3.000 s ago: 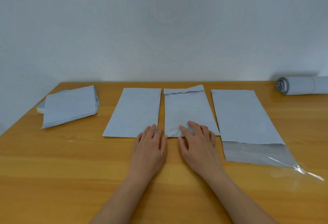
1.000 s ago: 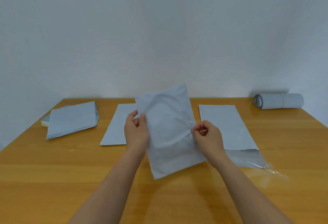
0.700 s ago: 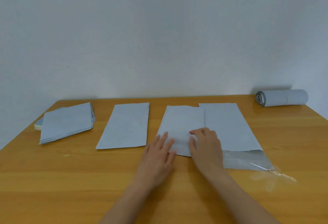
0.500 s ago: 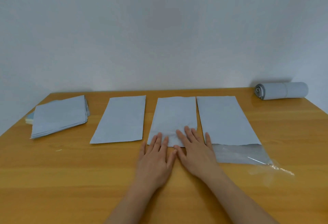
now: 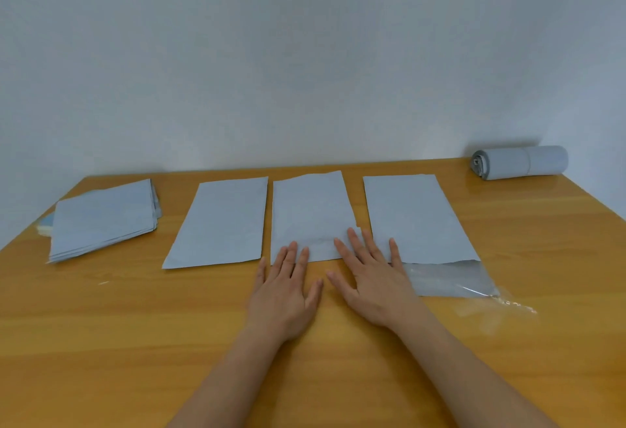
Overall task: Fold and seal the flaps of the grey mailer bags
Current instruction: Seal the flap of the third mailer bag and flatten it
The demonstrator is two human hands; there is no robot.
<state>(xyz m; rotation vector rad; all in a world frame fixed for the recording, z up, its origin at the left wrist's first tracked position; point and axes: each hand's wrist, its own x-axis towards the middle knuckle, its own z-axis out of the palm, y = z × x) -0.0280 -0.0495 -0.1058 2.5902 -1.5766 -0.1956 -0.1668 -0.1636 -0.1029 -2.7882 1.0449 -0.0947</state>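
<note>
Three grey mailer bags lie side by side on the wooden table [image 5: 135, 343]. The left bag [image 5: 220, 221] lies flat. On the middle bag [image 5: 310, 210] the near flap is folded up over the body. My left hand [image 5: 286, 287] and my right hand [image 5: 371, 275] lie flat with straight fingers, their fingertips pressing on that folded near edge. The right bag [image 5: 415, 217] has its darker flap [image 5: 447, 278] unfolded toward me, and a clear peeled strip [image 5: 501, 305] trails from its corner.
A stack of several grey mailer bags [image 5: 101, 217] sits at the far left of the table. A roll of grey bags [image 5: 520, 162] lies at the far right against the wall. Bare wood stretches along the near side around my forearms.
The middle bag, held up in both hands a second ago, now lies back on the table. Both hands have flattened onto its near edge, and the right hand has spread wider.
</note>
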